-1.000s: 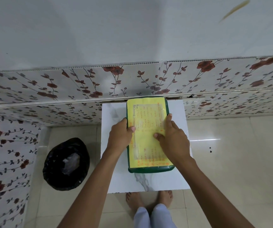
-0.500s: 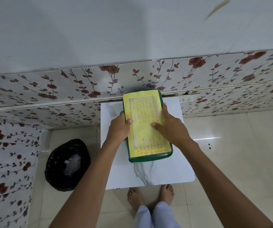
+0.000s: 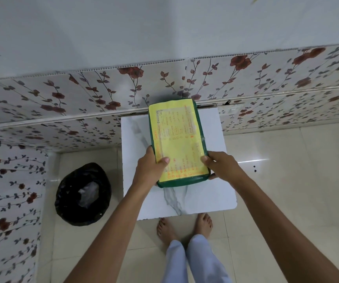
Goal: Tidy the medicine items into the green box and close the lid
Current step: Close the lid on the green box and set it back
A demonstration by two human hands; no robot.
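The green box point(image 3: 182, 181), rounded at its corners and with its lid shut, is sitting lengthwise on the white marble-patterned table point(image 3: 211, 193), its far end near the wall. A yellow paper label point(image 3: 177, 139) with red print is covering the lid, glossy as if taped over. The left hand point(image 3: 150, 170) is clasping the box's near left corner, thumb on the label; the right hand point(image 3: 222, 164) is gripping the near right corner likewise. Glossy cream floor tiles point(image 3: 287, 180) are surrounding the table. A black bag-lined bin point(image 3: 82, 194) is standing left of it. Rose-printed panels point(image 3: 62, 101) are lining the wall's foot.
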